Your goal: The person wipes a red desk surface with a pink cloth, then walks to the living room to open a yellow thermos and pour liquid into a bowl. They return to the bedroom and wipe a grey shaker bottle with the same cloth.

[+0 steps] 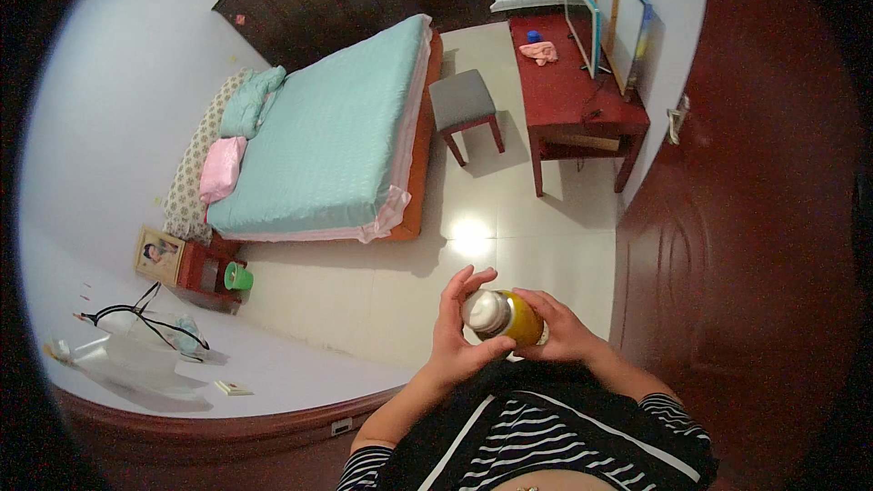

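Close to my body, both hands are at a yellow bottle (524, 322) with a white and silvery top (487, 312). My left hand (457, 337) curves around the white top, its thumb below and its fingers above. Around the yellow body is my right hand (560, 329), gripping it from the right side. The bottle is tilted, with its top towards the left. Its lower end is partly hidden by my right hand.
A bed with a pale green cover (327, 129) stands ahead to the left. A grey-topped stool (462, 99) is between it and a red desk (580, 109). A dark red door (736, 232) is at the right, and a green bin (239, 277) at the left.
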